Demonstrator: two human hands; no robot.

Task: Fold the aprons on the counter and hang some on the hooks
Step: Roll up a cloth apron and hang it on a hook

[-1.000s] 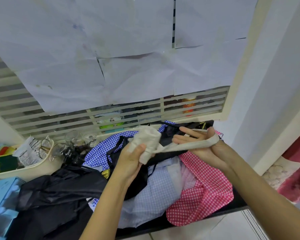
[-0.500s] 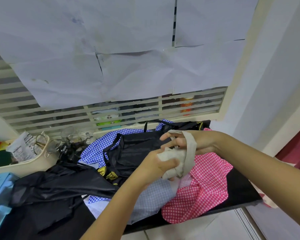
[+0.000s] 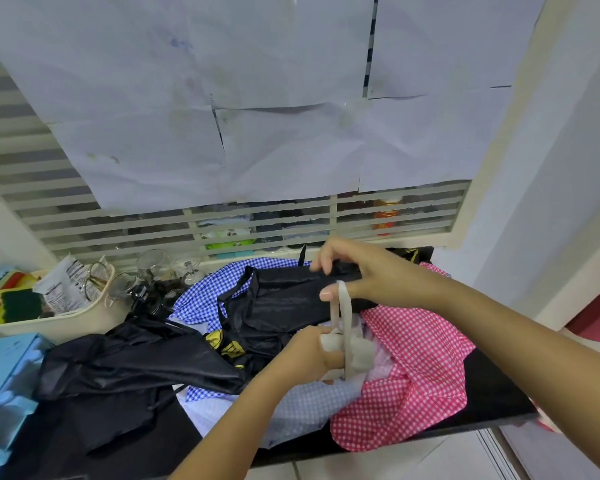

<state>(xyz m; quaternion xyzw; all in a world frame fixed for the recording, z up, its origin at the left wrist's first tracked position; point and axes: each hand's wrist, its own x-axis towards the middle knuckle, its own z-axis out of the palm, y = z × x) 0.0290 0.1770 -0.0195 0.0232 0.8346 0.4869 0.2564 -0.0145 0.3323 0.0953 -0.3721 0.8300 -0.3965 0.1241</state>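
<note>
A small rolled beige apron (image 3: 359, 355) sits in my left hand (image 3: 309, 351), whose fingers curl round the bundle low over the pile. Its beige strap (image 3: 343, 306) runs up to my right hand (image 3: 361, 275), which pinches the strap between thumb and fingers above the bundle. Under my hands lies a heap of aprons on the dark counter (image 3: 492, 393): a pink checked apron (image 3: 420, 372) at right, a black apron (image 3: 284, 303) with yellow print in the middle, a blue checked apron (image 3: 215, 289) behind it, and a pale blue apron (image 3: 291, 414) in front. No hooks are in view.
A second black apron (image 3: 118, 372) is crumpled at left. A cream basket (image 3: 70, 323) with sponges and packets stands at far left, glass cups (image 3: 153, 268) behind it, a light blue box (image 3: 4, 386) at the left edge. A louvred window (image 3: 291, 220) covered with paper backs the counter.
My left hand has carried the beige bundle down and to the right, over the pink apron. My right hand has wound the strap round it and now holds the strap upright.
</note>
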